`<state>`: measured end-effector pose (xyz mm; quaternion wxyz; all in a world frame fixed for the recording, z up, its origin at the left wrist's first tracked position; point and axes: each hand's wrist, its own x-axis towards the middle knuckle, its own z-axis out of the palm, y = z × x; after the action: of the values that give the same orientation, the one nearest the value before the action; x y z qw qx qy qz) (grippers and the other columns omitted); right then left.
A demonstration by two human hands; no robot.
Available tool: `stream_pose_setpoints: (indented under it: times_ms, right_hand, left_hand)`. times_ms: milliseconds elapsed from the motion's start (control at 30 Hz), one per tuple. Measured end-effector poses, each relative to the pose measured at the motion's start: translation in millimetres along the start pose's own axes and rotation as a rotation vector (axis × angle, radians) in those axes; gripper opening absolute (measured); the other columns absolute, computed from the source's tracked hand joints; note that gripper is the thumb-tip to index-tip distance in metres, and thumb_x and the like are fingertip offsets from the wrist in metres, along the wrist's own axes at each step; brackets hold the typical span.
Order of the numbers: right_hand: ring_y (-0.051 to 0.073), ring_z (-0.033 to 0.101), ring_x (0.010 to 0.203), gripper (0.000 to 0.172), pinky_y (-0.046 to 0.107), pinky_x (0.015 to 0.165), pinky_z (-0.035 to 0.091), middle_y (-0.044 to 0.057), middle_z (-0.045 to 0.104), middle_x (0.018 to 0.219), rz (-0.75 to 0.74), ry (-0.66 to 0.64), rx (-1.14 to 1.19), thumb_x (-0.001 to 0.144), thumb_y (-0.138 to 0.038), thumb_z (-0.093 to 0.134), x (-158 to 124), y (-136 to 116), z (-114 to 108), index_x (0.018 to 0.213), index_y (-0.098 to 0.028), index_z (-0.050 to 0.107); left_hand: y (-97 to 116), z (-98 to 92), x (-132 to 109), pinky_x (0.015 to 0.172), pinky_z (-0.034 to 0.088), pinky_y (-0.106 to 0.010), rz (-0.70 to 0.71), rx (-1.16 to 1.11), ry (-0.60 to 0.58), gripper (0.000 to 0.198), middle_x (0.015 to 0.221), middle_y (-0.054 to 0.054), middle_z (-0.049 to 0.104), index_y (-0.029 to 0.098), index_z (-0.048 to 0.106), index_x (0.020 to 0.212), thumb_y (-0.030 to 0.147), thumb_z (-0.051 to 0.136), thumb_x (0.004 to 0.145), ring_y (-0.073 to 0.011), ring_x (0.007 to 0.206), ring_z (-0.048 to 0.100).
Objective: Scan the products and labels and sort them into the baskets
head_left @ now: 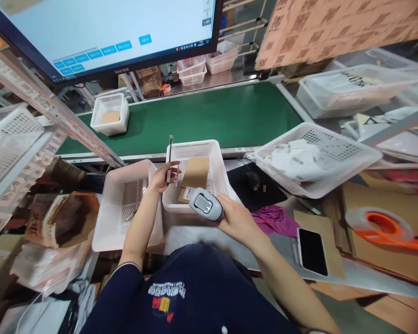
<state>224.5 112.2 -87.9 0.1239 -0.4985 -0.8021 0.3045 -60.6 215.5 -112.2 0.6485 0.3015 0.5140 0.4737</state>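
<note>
My left hand (164, 177) grips a thin, dark, narrow item (170, 155), held upright over the left edge of the middle white basket (195, 148). In that basket lie a brown cardboard piece (197, 171) and a labelled item (186, 194). My right hand (235, 215) is wrapped round a grey handheld scanner (206, 204), whose head is above the basket's front rim. Just left stands another white basket (107, 208), partly behind my left forearm.
Behind the baskets runs a green conveyor (202, 116) with a small white basket (110, 116). A monitor (125, 32) hangs above. To the right are a basket of white packages (296, 160), a purple cloth (275, 220), a phone (312, 252) and orange tape (383, 225).
</note>
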Motion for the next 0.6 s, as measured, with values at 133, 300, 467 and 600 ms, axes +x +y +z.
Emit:
stream_pose_setpoints:
  times_ms: [133, 300, 467, 600]
  right_hand:
    - [0.027, 0.068, 0.101, 0.028, 0.032, 0.071, 0.036, 0.009, 0.069, 0.117, -0.022, -0.033, -0.046, 0.087, -0.012, 0.069, 12, -18, -4, 0.114, -0.018, 0.063]
    - [0.028, 0.069, 0.102, 0.033, 0.034, 0.068, 0.03, 0.009, 0.07, 0.122, 0.043, -0.063, -0.14, 0.09, -0.015, 0.069, 22, -31, -9, 0.122, -0.017, 0.064]
    - [0.029, 0.069, 0.097, 0.022, 0.034, 0.066, 0.031, 0.01, 0.07, 0.116, 0.027, -0.064, -0.164, 0.087, -0.017, 0.064, 15, -18, -3, 0.109, -0.019, 0.062]
    - [0.028, 0.07, 0.09, 0.022, 0.033, 0.067, 0.037, 0.008, 0.07, 0.105, -0.054, 0.012, -0.107, 0.08, -0.017, 0.055, 0, 9, 5, 0.101, -0.022, 0.057]
  left_hand:
    - [-8, 17.6, -8, 0.072, 0.063, -0.031, -0.091, -0.153, -0.083, 0.032, 0.105, -0.012, 0.079, 0.011, 0.069, 0.125, 0.032, 0.056, 0.105, -0.0194, 0.081, 0.076]
    - [-26, 28.5, -9, 0.072, 0.061, -0.027, -0.171, -0.184, -0.129, 0.033, 0.113, -0.015, 0.08, 0.011, 0.069, 0.13, 0.025, 0.052, 0.106, -0.0224, 0.093, 0.079]
    - [-49, 27.2, -4, 0.072, 0.061, -0.027, -0.13, -0.109, -0.116, 0.034, 0.112, -0.016, 0.08, 0.012, 0.071, 0.126, 0.034, 0.058, 0.104, -0.0231, 0.095, 0.079]
    - [-62, 18.5, 0, 0.103, 0.06, -0.044, 0.07, 0.356, 0.094, 0.034, 0.119, -0.018, 0.079, 0.013, 0.072, 0.125, 0.035, 0.061, 0.102, -0.0312, 0.119, 0.074]
